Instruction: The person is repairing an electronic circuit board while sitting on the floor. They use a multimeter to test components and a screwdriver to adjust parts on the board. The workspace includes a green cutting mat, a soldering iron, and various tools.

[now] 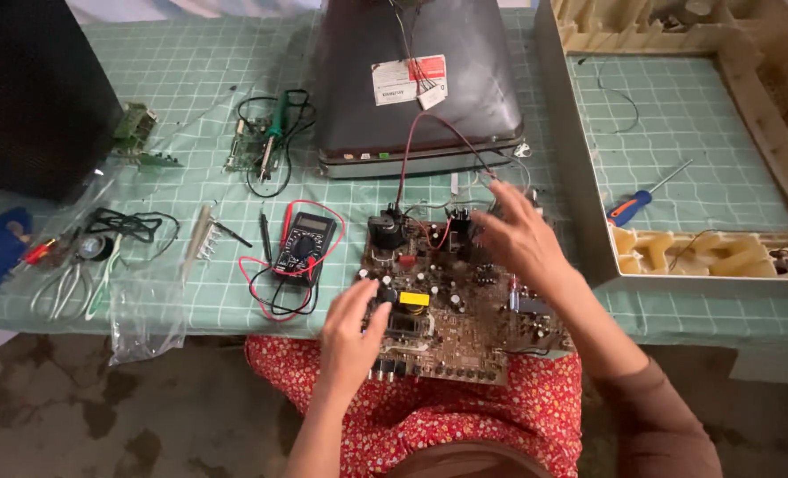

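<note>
A brown circuit board (465, 332) crowded with components rests half on the table edge, half over my lap. My left hand (351, 332) grips its near left edge, thumb on top beside a yellow-topped part (414, 299). Over the board's far right part, my right hand (522, 235) hovers with fingers spread, close to the black components and the red wire (409, 150) that runs up to the picture tube (416, 80). Whether its fingertips touch a part cannot be told.
A black multimeter (303, 243) with red and black leads lies left of the board. Further left are a soldering iron (274, 133), small green boards (137, 133), tweezers and pliers. An open beige casing (580, 177) holds a screwdriver (641, 202) at the right.
</note>
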